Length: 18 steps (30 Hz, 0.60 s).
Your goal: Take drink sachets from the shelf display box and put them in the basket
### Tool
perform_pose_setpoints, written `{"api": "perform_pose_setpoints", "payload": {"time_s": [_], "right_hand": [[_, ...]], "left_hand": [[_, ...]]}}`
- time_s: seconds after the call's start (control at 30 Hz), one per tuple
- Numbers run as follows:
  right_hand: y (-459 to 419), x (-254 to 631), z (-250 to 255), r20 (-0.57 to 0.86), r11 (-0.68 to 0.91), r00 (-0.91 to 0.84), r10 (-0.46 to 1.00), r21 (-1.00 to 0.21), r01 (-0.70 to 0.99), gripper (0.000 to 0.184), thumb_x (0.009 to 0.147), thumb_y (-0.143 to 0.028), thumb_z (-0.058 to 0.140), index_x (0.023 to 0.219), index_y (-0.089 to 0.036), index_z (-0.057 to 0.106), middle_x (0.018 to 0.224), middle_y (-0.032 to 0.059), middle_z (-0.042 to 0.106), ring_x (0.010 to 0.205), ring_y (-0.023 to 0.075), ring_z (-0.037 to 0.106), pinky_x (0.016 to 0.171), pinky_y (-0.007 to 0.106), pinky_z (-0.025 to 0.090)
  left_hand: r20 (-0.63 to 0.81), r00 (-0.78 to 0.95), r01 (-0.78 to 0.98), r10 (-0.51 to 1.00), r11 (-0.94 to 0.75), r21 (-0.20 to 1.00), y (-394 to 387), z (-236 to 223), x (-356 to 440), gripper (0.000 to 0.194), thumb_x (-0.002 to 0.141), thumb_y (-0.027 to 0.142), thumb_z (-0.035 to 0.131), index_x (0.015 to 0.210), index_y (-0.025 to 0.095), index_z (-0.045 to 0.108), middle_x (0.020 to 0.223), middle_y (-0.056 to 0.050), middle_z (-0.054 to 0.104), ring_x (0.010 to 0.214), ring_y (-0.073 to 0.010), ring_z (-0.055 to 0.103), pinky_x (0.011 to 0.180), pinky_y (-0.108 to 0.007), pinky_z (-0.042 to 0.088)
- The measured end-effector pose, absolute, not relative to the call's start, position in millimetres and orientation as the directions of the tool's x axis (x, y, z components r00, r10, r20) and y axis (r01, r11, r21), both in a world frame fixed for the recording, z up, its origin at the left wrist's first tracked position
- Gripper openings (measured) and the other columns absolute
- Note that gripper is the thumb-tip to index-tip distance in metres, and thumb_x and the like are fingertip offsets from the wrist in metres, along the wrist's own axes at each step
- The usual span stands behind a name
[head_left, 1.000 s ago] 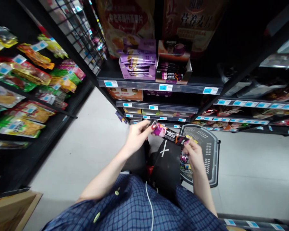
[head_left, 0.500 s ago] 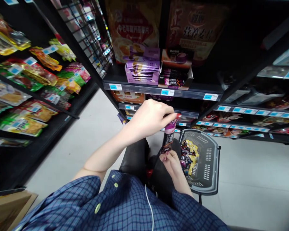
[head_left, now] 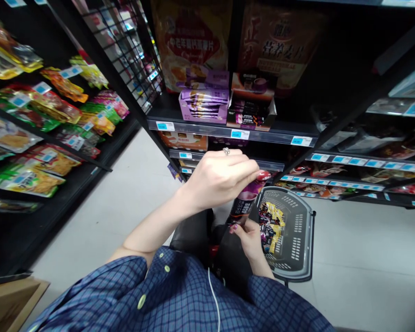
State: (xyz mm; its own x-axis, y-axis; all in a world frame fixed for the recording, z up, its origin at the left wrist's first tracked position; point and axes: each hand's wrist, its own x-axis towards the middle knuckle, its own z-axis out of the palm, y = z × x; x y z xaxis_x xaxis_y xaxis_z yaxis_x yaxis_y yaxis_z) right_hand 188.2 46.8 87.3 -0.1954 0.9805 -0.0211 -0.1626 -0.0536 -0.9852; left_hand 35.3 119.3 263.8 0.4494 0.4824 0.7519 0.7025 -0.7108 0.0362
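A purple and black sachet (head_left: pixel 242 206) hangs between my two hands above my lap, its top end hidden behind my fingers. From above, my left hand (head_left: pixel 224 175) bends over with its fingers closed on the upper end; a ring shows on it. Lower down, my right hand (head_left: pixel 249 237) pinches the bottom end between thumb and fingers. Just right of that hand stands a grey shopping basket (head_left: pixel 299 216) holding several small yellow and dark packets (head_left: pixel 271 226).
Ahead, a black shelf (head_left: pixel 193 125) carries a purple box of sachets (head_left: pixel 204 102) and a dark open box of sachets (head_left: pixel 251 110). Bagged snacks fill the left rack (head_left: pixel 103 163). A cardboard box (head_left: pixel 14 299) sits at lower left.
My left hand has turned and shifted slightly right and down, showing its ring. The sachet tilts more to the right at its top. My right hand has dropped slightly, still pinching the lower end.
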Motion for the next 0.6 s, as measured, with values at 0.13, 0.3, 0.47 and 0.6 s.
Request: {"api": "perform_pose_setpoints", "payload": {"time_s": [0.13, 0.3, 0.47, 0.6], "right_hand": [[46.9, 185.2, 101.6, 0.047, 0.037, -0.147, 0.988, -0.997, -0.070, 0.026, 0.075, -0.036, 0.067, 0.055, -0.018, 0.066, 0.055, 0.0016, 0.062, 0.055, 0.0141, 0.057, 0.055, 0.026, 0.044], [47.2, 197.7, 116.7, 0.100, 0.101, -0.041, 0.994, -0.995, 0.003, 0.022, 0.081, -0.029, 0.062, 0.063, -0.018, 0.070, 0.059, 0.0019, 0.067, 0.053, 0.0144, 0.061, 0.053, 0.026, 0.049], [45.4, 228.9, 132.7, 0.338, 0.315, 0.166, 0.926, -0.937, 0.151, 0.027, 0.083, -0.015, 0.056, 0.105, -0.024, 0.070, 0.075, 0.0021, 0.075, 0.056, 0.0173, 0.068, 0.055, 0.031, 0.056], [43.2, 246.7, 145.6, 0.619, 0.496, 0.202, 0.759, -0.751, 0.436, 0.045, 0.075, -0.003, 0.058, 0.108, -0.031, 0.068, 0.093, 0.0008, 0.075, 0.079, 0.0206, 0.071, 0.070, 0.034, 0.056]], "left_hand": [[0.832, 0.226, 0.706, 0.507, -0.674, 0.219, 120.3, 264.6, 35.5, 0.030, 0.088, 0.024, 0.051, 0.062, 0.015, 0.063, 0.055, 0.002, 0.061, 0.053, -0.0066, 0.056, 0.055, -0.018, 0.039], [0.779, 0.108, 0.568, 0.617, -0.682, 0.461, 129.3, 255.1, 16.5, 0.026, 0.087, 0.027, 0.054, 0.069, 0.014, 0.068, 0.063, -0.001, 0.065, 0.056, -0.0069, 0.057, 0.056, -0.018, 0.043], [0.668, 0.018, 0.264, 0.744, -0.648, 0.714, 120.6, 223.2, -5.8, 0.027, 0.086, 0.038, 0.054, 0.084, 0.020, 0.074, 0.087, -0.006, 0.062, 0.061, -0.0072, 0.057, 0.050, -0.019, 0.046], [0.262, -0.025, -0.189, 0.965, -0.262, 0.946, 94.2, 192.4, -0.7, 0.038, 0.087, 0.048, 0.047, 0.106, 0.024, 0.069, 0.074, -0.003, 0.060, 0.046, -0.0073, 0.056, 0.039, -0.019, 0.047]]}}
